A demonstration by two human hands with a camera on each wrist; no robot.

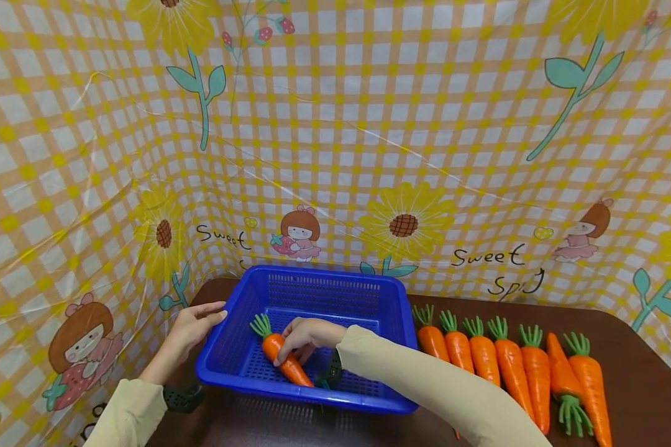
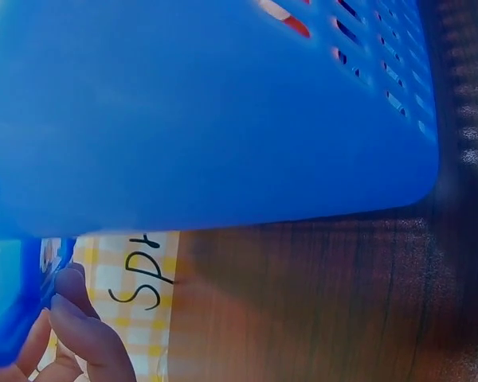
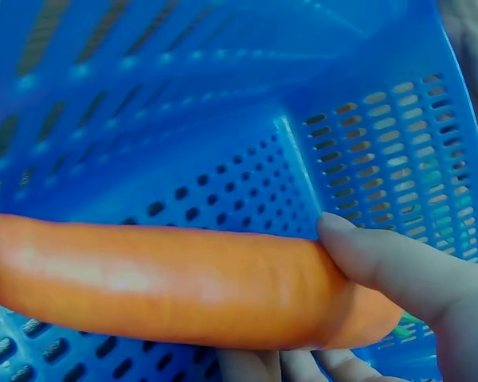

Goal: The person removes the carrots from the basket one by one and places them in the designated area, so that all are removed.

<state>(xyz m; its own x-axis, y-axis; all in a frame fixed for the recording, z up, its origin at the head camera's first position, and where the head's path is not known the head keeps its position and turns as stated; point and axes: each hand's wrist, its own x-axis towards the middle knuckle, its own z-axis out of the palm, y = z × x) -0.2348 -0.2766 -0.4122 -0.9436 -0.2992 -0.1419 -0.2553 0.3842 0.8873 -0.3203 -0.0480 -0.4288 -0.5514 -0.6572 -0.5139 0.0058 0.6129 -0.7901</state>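
A blue perforated plastic basket [image 1: 327,403] stands on the table near its left end. My left hand [image 1: 192,326] grips the rim at the basket's left side, its thumb and fingertips against the edge. Inside the basket, my right hand [image 1: 307,338] holds an orange carrot [image 1: 293,370] by its upper part. The carrot slants, its green top toward the back left and its tip toward the front. In the right wrist view the thumb lies on one side of the carrot [image 3: 159,282] and the other fingers are partly hidden beneath it.
Several carrots [image 1: 517,372] lie in a row on the brown table [image 1: 643,385] right of the basket; one has its green top toward the front. My right sleeve covers part of the row. A checked yellow cloth [image 1: 335,155] hangs behind and to the left.
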